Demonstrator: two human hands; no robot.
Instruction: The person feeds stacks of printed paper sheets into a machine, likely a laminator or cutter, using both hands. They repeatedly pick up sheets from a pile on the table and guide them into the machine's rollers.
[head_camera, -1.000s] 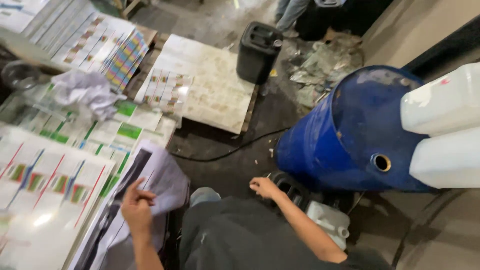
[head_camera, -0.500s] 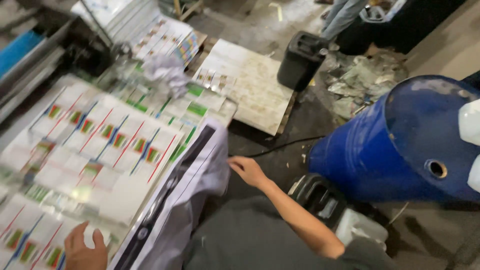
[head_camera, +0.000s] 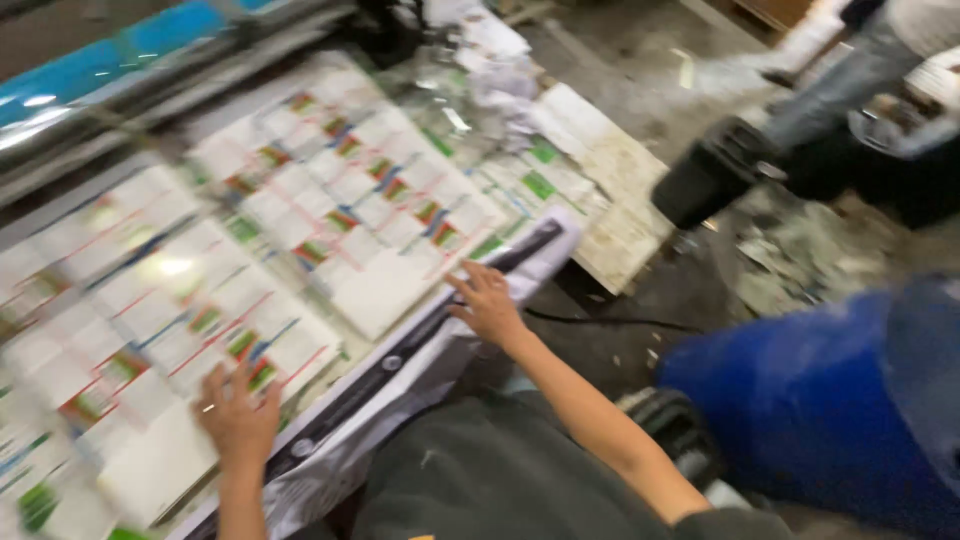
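Large glossy printed sheets (head_camera: 300, 230) with rows of small red and green panels lie spread over a worktable. My left hand (head_camera: 238, 415) rests flat, fingers apart, on the near edge of the closest sheet. Farther right, my right hand (head_camera: 487, 300) lies with fingers spread on the front corner of another sheet, beside the table's dark edge strip (head_camera: 420, 345). Neither hand grips anything. The picture is blurred by motion.
A blue plastic drum (head_camera: 820, 400) stands at my right on the dirty floor. A black jerrycan (head_camera: 710, 180) and another person's legs (head_camera: 840, 90) are beyond it. A pale board (head_camera: 620, 190) lies on the floor. A machine with a blue rail (head_camera: 120, 60) runs behind the sheets.
The view has swung left onto the table. My right hand came up from near the floor onto the sheets' edge, and my left hand shifted onto the near sheet.
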